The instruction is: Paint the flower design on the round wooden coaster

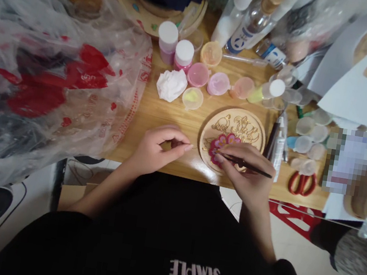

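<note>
A round wooden plaque (211, 122) lies on the table, with gold-outlined figures and a pink-and-purple flower (225, 140) on it. Over its lower right part is my right hand (250, 169), fingers closed around a slim dark tool (258, 169) that looks like tweezers. The tool's tip points at the flower; whether it touches cannot be seen. Left of the plaque, my left hand (164, 148) pinches thumb and forefinger together. A faint thin line shows at those fingertips, too fine to name. This hand is apart from the plaque.
Small open cups of colour (198, 75), white-capped jars (167, 37) and a crumpled tissue (171, 85) stand beyond the plaque. Bottles (253, 25) rise behind. Red-handled scissors (302, 183) and tubes (277, 148) lie at right. Plastic bags (109, 79) cover the left side.
</note>
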The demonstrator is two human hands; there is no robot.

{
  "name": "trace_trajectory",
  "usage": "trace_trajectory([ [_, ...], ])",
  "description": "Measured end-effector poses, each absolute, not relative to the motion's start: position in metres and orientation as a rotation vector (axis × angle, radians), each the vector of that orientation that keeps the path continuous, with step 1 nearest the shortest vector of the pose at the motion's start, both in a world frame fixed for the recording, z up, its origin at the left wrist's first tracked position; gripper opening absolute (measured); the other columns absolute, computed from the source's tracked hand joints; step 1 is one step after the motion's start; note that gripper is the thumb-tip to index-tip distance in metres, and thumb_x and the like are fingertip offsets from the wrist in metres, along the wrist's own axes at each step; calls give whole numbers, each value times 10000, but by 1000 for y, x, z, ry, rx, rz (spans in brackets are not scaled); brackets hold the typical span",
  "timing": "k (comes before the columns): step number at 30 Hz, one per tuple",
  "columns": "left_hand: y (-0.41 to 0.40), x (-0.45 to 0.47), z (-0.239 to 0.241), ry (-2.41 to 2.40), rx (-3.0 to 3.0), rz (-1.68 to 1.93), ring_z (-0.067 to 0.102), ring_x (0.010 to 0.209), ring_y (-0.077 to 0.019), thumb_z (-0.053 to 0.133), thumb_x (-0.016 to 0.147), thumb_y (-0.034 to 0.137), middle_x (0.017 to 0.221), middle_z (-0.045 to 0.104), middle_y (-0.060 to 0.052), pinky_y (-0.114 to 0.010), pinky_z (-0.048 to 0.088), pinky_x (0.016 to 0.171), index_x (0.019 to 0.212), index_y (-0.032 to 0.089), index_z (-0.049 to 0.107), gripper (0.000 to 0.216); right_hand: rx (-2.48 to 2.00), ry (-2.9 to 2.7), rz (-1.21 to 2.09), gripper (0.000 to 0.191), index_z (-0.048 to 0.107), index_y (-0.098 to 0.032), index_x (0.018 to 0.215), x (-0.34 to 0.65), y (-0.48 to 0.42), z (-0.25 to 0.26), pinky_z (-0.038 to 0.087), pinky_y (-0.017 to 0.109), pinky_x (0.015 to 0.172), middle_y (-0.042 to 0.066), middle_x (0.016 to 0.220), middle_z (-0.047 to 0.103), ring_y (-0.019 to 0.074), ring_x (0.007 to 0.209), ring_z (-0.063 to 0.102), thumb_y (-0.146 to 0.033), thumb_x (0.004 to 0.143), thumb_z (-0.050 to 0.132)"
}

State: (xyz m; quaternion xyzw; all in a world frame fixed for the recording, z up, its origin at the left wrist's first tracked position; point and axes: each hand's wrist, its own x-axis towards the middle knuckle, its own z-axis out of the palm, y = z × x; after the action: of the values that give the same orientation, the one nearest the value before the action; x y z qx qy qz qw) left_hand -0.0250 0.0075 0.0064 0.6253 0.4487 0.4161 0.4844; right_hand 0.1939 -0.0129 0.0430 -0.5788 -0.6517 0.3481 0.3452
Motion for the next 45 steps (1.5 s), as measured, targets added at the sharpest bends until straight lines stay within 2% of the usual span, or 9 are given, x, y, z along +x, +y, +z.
trace_trajectory([
  [3, 8, -25, 6, 1085, 1536, 1020, 573, 605, -79, 681, 825, 162, 694, 645, 24, -213, 468, 569, 773, 186, 658, 61, -1578, -1633, 995, 125, 734, -255, 878, 197, -15, 48, 528, 234, 596, -9, 835, 745, 120, 729, 669, -166, 789, 730],
  [9, 9, -24, 8, 1092, 1535, 1021, 566, 581, -77, 681, 821, 161, 684, 648, 34, -218, 460, 552, 760, 196, 655, 76, -1593, -1676, 1111, 161, 741, -227, 966, 200, -19, 51, 592, 295, 721, 32, 932, 768, 163, 815, 719, -207, 811, 705],
  [15, 8, -25, 6, 1110, 1542, 990, 563, 589, -82, 668, 842, 212, 690, 661, 25, -223, 447, 547, 768, 200, 665, 75, -1669, -1596, 1060, 81, 726, -213, 844, 200, -21, 48, 588, 239, 590, 8, 794, 756, 144, 687, 710, -213, 768, 751],
  [21, 9, -25, 7, 1121, 1563, 998, 549, 572, -79, 673, 825, 192, 663, 647, 22, -210, 435, 525, 747, 189, 659, 79, -1625, -1686, 1062, 155, 716, -216, 969, 204, -21, 53, 600, 263, 660, 32, 923, 759, 155, 804, 720, -161, 835, 659],
  [26, 9, -24, 9, 1133, 1549, 1007, 538, 555, -66, 688, 806, 173, 649, 638, 32, -189, 423, 511, 729, 186, 655, 85, -1493, -1826, 903, 118, 718, -219, 935, 203, -17, 49, 578, 310, 759, 40, 938, 742, 171, 900, 695, -165, 847, 659],
  [32, 9, -24, 9, 1130, 1550, 1004, 549, 561, -68, 692, 805, 182, 659, 644, 28, -188, 432, 513, 731, 188, 658, 82, -1464, -1875, 718, 113, 726, -254, 910, 197, -11, 36, 529, 379, 785, 12, 871, 749, 190, 839, 679, -185, 833, 682],
  [45, 9, -25, 8, 1140, 1560, 989, 541, 557, -83, 680, 820, 209, 654, 632, 20, -218, 440, 517, 747, 194, 659, 78, -1521, -1877, 744, 110, 726, -264, 884, 190, -9, 29, 500, 392, 804, 3, 851, 741, 193, 826, 663, -201, 850, 643],
])
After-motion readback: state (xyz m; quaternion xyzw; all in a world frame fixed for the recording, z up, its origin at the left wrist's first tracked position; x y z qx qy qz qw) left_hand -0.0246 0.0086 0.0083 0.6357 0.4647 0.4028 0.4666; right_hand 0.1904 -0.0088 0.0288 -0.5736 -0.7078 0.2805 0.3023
